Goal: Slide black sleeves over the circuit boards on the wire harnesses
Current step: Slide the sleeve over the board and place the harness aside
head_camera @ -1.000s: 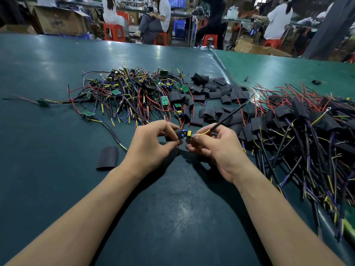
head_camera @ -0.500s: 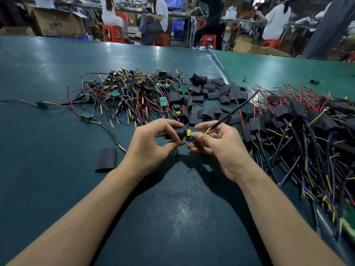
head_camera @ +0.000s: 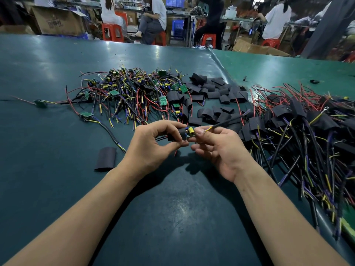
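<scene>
A black sleeve [head_camera: 175, 135] sits partway over a circuit board [head_camera: 189, 132], both held above the green worktop [head_camera: 48, 64]. The left hand [head_camera: 151, 145] has its grip pinched around the sleeve; the right hand [head_camera: 217, 148] pinches the board's bare end, its black cable [head_camera: 228, 121] running away rightward. A loose sleeve [head_camera: 106, 158] lies to the left.

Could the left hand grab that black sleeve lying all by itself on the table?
Probably yes, but not yet: the lone sleeve lies unblocked just beside the left hand, which is busy pinching another sleeve over the board.
</scene>
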Demonstrator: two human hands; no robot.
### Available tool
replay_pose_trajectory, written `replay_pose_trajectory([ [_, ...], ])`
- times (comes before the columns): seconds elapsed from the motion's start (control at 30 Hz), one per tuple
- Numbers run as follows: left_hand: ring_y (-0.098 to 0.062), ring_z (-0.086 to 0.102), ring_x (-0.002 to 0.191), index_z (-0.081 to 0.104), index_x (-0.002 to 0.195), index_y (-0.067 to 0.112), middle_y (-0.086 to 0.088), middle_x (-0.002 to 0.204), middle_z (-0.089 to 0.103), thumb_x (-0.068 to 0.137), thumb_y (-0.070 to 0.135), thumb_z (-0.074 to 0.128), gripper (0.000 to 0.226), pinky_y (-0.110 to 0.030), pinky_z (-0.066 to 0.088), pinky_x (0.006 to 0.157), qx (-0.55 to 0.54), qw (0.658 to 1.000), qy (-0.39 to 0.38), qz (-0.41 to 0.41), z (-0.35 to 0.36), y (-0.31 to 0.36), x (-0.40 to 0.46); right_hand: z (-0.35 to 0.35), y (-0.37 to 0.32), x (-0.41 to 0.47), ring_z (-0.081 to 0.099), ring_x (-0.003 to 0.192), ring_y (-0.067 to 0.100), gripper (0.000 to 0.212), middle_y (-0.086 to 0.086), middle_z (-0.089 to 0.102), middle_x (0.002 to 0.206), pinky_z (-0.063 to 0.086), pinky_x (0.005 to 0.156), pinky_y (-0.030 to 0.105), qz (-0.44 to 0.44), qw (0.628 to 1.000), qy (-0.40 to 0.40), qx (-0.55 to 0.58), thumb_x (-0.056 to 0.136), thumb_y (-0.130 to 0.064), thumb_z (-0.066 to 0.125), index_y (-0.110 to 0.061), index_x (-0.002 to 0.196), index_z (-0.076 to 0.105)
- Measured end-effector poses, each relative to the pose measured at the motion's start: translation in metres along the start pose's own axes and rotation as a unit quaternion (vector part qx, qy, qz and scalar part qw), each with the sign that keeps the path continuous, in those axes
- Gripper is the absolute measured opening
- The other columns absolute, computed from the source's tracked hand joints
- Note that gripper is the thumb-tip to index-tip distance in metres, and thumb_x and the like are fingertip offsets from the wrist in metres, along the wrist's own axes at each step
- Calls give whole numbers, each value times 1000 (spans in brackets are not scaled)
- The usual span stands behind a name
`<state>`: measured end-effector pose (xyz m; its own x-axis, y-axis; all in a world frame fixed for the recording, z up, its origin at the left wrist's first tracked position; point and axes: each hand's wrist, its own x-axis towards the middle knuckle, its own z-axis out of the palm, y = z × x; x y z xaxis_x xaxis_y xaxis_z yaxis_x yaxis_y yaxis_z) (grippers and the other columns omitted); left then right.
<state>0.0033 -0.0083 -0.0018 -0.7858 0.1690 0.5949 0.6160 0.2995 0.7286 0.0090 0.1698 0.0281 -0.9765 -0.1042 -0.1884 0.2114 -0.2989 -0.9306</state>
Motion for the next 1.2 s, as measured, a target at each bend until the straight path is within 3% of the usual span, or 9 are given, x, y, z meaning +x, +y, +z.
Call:
replay_pose_trajectory([
  [0.2,-6,71,92,67,74,16,0,100,73,72,-2,82,23,-22,54,88,-12,999,11,-30,1,-3,0,1,6,2,68,61,13,9,3,73,69,52,49,21,-138,978,31,-155,85,-3,72,-10,80,71],
  [0.37,-5,71,96,64,80,23,7,102,71,78,-5,77,30,-18,53,88,-40,998,-6,-42,2,-3,-2,5,3,1,67,53,15,7,12,71,66,53,49,17,-30,997,29,58,85,-2,69,-2,78,68],
  [0.47,-7,69,102,66,83,22,9,103,71,80,1,75,23,-23,54,91,-50,998,-21,-38,2,-3,-3,3,1,2,67,53,14,7,12,70,66,53,49,16,12,994,26,109,86,-4,68,-2,80,67],
  [0.57,-8,69,104,66,84,22,10,104,71,79,8,74,17,-24,54,91,-66,997,-12,-33,2,-2,-2,3,2,3,68,58,16,6,11,71,68,54,52,19,-22,994,17,101,85,-3,68,-2,80,66],
  [0.73,-13,70,103,63,87,17,4,108,73,82,1,73,19,-31,55,92,-75,997,-17,-31,2,-3,-1,2,6,1,71,71,16,12,3,75,78,54,55,24,-129,988,-8,-82,84,-3,70,-13,78,72],
  [0.93,-10,68,107,67,88,13,4,114,71,83,5,74,12,-31,54,94,-20,999,-12,36,3,4,-1,4,8,1,68,67,13,6,3,73,76,51,51,23,-60,998,-21,-9,62,-18,76,-16,67,77],
  [1.2,-7,67,108,60,91,13,1,115,71,83,-2,74,21,-29,53,94,17,998,13,55,1,10,-1,2,5,-1,71,70,18,11,5,75,83,53,53,24,-83,994,-73,-21,67,-20,72,-16,76,78],
])
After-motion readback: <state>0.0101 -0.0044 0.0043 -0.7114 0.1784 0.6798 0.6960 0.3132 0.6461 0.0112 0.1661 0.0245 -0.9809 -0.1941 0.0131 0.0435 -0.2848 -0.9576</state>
